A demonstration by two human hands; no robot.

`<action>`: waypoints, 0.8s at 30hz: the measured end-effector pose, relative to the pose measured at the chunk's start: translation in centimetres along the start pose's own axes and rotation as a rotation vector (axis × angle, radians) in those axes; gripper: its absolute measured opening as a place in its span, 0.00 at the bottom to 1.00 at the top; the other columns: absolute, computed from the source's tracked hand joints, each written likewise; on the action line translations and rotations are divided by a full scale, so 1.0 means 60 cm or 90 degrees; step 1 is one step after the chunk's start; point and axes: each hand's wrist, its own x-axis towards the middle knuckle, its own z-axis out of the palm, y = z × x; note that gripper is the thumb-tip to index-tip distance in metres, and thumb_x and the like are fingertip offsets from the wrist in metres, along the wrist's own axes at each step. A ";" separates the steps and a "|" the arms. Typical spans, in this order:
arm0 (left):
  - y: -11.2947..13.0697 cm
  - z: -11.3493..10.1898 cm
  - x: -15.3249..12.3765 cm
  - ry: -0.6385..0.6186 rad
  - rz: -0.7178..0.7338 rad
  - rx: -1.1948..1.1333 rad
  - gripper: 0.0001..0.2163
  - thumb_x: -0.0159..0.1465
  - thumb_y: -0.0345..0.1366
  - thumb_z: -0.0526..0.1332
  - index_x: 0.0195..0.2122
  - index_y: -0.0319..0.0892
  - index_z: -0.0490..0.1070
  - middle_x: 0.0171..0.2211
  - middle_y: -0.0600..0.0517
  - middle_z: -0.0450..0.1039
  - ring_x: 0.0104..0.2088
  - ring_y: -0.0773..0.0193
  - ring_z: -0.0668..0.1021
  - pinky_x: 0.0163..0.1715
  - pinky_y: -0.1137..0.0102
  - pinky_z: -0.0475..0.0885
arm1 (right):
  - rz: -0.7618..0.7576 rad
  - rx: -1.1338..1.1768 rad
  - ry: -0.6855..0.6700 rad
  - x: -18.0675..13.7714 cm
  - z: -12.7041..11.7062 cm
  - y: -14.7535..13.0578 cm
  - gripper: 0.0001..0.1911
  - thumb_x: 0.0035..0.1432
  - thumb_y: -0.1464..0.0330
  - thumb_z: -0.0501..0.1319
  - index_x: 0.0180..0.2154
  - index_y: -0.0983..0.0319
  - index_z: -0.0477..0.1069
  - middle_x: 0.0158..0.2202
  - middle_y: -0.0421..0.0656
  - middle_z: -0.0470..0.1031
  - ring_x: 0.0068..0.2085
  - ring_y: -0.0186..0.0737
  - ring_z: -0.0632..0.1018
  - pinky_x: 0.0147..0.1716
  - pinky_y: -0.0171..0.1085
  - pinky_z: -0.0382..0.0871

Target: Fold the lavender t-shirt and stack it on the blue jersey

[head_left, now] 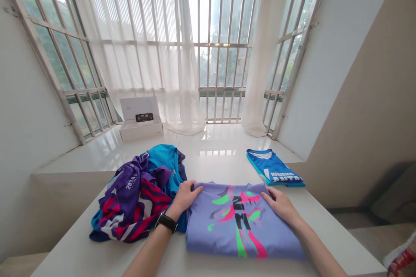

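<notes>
A lavender T-shirt (221, 225) with a bright pink, green and black print lies folded into a rough rectangle before me. At its far left corner, my left hand (186, 197) pinches the fabric, thumb on top and fingertips partly hidden. My right hand (281, 204) grips the far right corner in the same way. Close by on the left is a crumpled pile of sports shirts (136, 199) in purple, red, white and blue. Beyond my right hand rests a folded blue shirt (274, 168) with white lettering, with lighter blue fabric under it.
The white table (328, 233) adjoins a glossy windowsill (214, 143). An open white box (141, 130) with a small black device (144, 117) stands at the back left. Sheer curtains (143, 52) hang before barred windows. A red-and-white item (403, 257) shows at the lower right.
</notes>
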 end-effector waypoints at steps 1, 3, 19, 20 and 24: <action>0.000 0.001 0.001 0.012 -0.004 0.008 0.13 0.62 0.42 0.60 0.24 0.41 0.70 0.22 0.55 0.68 0.26 0.64 0.72 0.28 0.72 0.61 | 0.005 -0.004 0.002 0.003 0.001 0.003 0.20 0.53 0.49 0.55 0.32 0.57 0.74 0.31 0.43 0.81 0.35 0.48 0.80 0.36 0.40 0.70; 0.002 0.004 0.000 0.019 -0.012 0.038 0.12 0.64 0.41 0.60 0.25 0.41 0.70 0.22 0.54 0.70 0.27 0.62 0.73 0.29 0.71 0.63 | 0.015 -0.021 0.005 0.010 0.003 0.007 0.21 0.53 0.48 0.55 0.32 0.57 0.74 0.31 0.43 0.81 0.35 0.48 0.80 0.36 0.40 0.70; 0.092 -0.013 -0.085 -0.263 0.349 0.194 0.17 0.65 0.43 0.62 0.55 0.49 0.69 0.58 0.47 0.69 0.59 0.51 0.69 0.60 0.57 0.64 | 0.002 -0.423 -0.039 -0.164 0.105 -0.085 0.41 0.61 0.43 0.47 0.62 0.64 0.67 0.65 0.57 0.65 0.64 0.66 0.65 0.60 0.60 0.62; 0.097 -0.015 -0.096 -0.266 0.338 0.213 0.20 0.65 0.46 0.62 0.56 0.49 0.68 0.59 0.47 0.68 0.59 0.49 0.69 0.60 0.55 0.64 | 0.026 -0.437 -0.062 -0.160 0.108 -0.091 0.42 0.61 0.42 0.46 0.63 0.65 0.66 0.66 0.58 0.63 0.66 0.66 0.63 0.61 0.60 0.59; 0.127 -0.021 -0.144 -0.255 0.271 0.290 0.27 0.64 0.58 0.58 0.55 0.45 0.70 0.54 0.42 0.71 0.53 0.44 0.72 0.53 0.49 0.68 | 0.003 -0.430 -0.161 -0.097 0.101 -0.117 0.37 0.63 0.45 0.44 0.64 0.59 0.64 0.67 0.52 0.62 0.68 0.60 0.60 0.63 0.60 0.55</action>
